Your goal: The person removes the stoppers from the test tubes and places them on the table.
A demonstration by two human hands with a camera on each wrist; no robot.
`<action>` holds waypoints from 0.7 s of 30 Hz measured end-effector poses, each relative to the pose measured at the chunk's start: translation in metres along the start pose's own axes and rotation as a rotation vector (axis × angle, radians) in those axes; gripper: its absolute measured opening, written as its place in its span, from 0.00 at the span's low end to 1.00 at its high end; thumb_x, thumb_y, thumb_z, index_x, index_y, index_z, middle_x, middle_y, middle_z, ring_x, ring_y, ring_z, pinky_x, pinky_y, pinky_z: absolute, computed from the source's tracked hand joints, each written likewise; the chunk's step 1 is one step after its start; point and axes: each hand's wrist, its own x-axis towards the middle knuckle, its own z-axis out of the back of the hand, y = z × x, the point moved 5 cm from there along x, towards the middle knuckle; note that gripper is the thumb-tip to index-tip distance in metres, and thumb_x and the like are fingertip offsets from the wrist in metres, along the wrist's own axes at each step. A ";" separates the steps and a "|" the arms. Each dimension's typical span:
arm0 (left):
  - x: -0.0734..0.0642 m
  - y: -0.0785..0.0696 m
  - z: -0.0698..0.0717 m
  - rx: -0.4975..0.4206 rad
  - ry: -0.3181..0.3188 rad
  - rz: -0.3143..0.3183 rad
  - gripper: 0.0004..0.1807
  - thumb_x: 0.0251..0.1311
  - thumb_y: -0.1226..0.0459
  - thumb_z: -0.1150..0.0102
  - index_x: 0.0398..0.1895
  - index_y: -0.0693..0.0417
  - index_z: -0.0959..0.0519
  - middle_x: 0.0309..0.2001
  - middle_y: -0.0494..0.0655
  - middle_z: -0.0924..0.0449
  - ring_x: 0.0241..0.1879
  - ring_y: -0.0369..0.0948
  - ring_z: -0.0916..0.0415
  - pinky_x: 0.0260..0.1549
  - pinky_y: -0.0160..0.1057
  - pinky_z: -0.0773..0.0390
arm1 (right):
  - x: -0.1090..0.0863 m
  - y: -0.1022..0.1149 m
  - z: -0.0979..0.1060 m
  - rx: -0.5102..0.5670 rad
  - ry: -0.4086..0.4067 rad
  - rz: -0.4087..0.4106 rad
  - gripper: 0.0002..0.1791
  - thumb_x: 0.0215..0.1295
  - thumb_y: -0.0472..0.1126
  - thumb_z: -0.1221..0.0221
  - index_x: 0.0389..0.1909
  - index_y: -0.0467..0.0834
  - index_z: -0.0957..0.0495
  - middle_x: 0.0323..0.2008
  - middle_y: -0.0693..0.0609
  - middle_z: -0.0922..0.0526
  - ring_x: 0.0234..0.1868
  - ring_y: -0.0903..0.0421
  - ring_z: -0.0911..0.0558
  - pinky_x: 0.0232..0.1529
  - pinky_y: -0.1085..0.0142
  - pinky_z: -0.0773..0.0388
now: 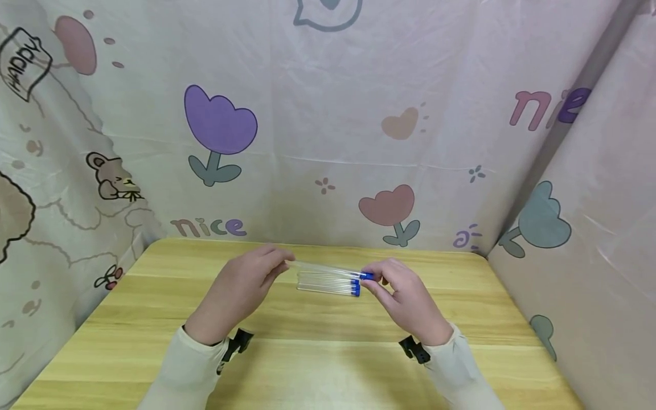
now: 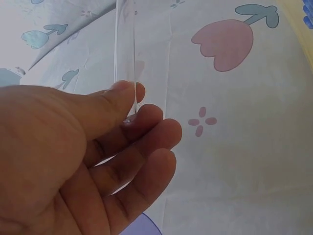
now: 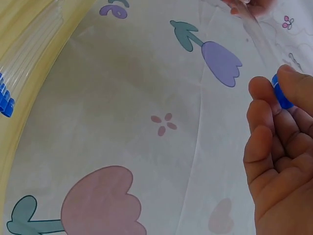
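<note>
A clear test tube (image 1: 328, 267) with a blue cap is held lengthwise between both hands, just above the table. My left hand (image 1: 246, 285) pinches its clear end between thumb and fingers; in the left wrist view the tube (image 2: 124, 44) rises from the fingertips. At the other end, my right hand (image 1: 407, 296) pinches the blue cap (image 3: 282, 94) between thumb and forefinger. Below the held tube, several similar capped tubes (image 1: 324, 285) lie side by side on the table, their blue caps (image 1: 356, 289) pointing right.
The light wooden table (image 1: 154, 324) spreads out under both hands. A printed curtain (image 1: 318, 131) with flowers and lettering hangs at the back and along both sides. Small black mounts (image 1: 238, 343) are strapped at the cuffs.
</note>
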 end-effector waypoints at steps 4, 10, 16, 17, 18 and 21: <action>0.000 -0.001 0.000 -0.004 0.006 -0.004 0.09 0.67 0.67 0.33 0.49 0.52 0.15 0.42 0.40 0.15 0.38 0.37 0.16 0.37 0.38 0.15 | 0.000 -0.001 0.001 0.031 0.010 0.027 0.12 0.63 0.32 0.30 0.46 0.45 0.17 0.34 0.61 0.21 0.35 0.64 0.27 0.30 0.69 0.28; 0.001 -0.001 -0.002 -0.041 0.047 0.022 0.11 0.68 0.68 0.35 0.51 0.52 0.16 0.44 0.41 0.15 0.40 0.38 0.16 0.41 0.38 0.15 | 0.000 -0.002 0.002 0.110 0.078 0.028 0.11 0.65 0.32 0.31 0.46 0.46 0.16 0.40 0.60 0.16 0.38 0.64 0.23 0.36 0.70 0.21; 0.002 0.000 -0.002 -0.040 0.034 0.019 0.10 0.67 0.68 0.33 0.50 0.50 0.15 0.42 0.38 0.16 0.38 0.35 0.17 0.39 0.36 0.16 | 0.001 -0.003 0.004 0.093 0.060 0.054 0.12 0.62 0.30 0.30 0.44 0.46 0.16 0.39 0.59 0.16 0.38 0.63 0.21 0.37 0.68 0.20; 0.002 0.000 -0.002 -0.037 0.032 0.022 0.10 0.67 0.67 0.33 0.50 0.50 0.15 0.41 0.37 0.16 0.37 0.34 0.18 0.38 0.36 0.16 | 0.001 -0.003 0.004 0.077 0.041 0.045 0.12 0.62 0.30 0.29 0.44 0.46 0.16 0.38 0.59 0.16 0.37 0.63 0.22 0.36 0.67 0.20; 0.003 -0.001 -0.002 -0.035 0.030 0.026 0.10 0.67 0.66 0.33 0.49 0.50 0.15 0.41 0.37 0.16 0.37 0.34 0.18 0.37 0.36 0.16 | 0.001 -0.004 0.005 0.061 0.025 0.018 0.12 0.62 0.31 0.29 0.43 0.46 0.16 0.37 0.60 0.17 0.37 0.63 0.22 0.36 0.67 0.20; 0.003 -0.001 -0.003 -0.025 0.026 0.043 0.09 0.67 0.63 0.32 0.49 0.50 0.15 0.41 0.37 0.15 0.34 0.33 0.20 0.33 0.35 0.17 | 0.000 -0.008 0.007 0.011 -0.015 -0.087 0.11 0.62 0.33 0.29 0.43 0.47 0.16 0.35 0.62 0.19 0.36 0.62 0.23 0.37 0.68 0.22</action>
